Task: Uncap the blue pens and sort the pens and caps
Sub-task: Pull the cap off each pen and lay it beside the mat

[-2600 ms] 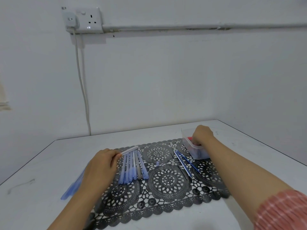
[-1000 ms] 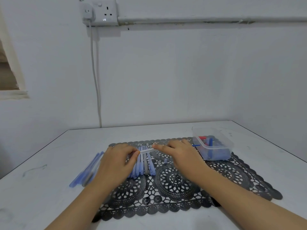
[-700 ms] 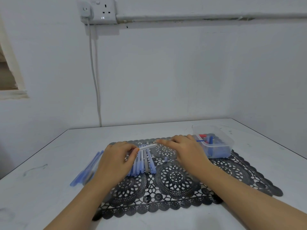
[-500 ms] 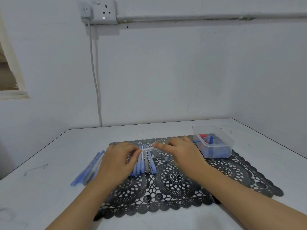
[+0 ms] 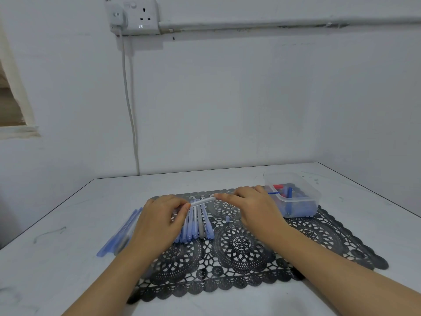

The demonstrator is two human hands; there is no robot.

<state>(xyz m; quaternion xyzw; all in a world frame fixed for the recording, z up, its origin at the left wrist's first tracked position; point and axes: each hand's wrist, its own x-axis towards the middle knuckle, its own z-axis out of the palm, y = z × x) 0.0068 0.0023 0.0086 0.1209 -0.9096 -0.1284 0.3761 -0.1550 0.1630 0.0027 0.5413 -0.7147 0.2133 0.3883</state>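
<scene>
Right hand [image 5: 255, 207] has come in from the far right to meet the left hand [image 5: 159, 222] over the black mat [image 5: 319, 236]; each pinches 1 end of a pale pen [image 5: 201, 201], held level just above the row of blue pens [image 5: 193, 226]. Uncapping step, by my reading: next needs a straight pull apart, cap then to the clear tub [image 5: 316, 193] beyond.
</scene>
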